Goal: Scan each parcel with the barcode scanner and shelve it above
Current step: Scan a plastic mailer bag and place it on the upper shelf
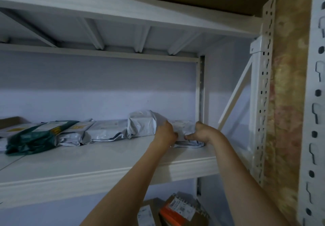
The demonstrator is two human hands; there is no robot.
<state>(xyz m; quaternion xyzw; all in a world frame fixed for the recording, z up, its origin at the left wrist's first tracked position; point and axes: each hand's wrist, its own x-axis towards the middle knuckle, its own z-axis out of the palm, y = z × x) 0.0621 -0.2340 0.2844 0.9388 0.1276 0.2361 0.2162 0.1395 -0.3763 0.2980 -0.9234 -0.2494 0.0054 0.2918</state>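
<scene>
The left hand (166,131) is pinching the grey parcel (182,132) at its near edge, lying at the right end of the shelf (105,159); the right hand (199,132) is curling round its other side. Both should be sliding it flat and snug against the neighbouring parcel (142,124) (no overhang) before loosening their grip.

- Two bare forearms reach into view, with no sleeves visible on either.
- The left hand (165,132) and the right hand (202,134) wear no gloves.
- No rings, watch or bands show on the wrists.

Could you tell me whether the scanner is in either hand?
No: both the left hand and right hand grip a grey parcel on the shelf.
</scene>
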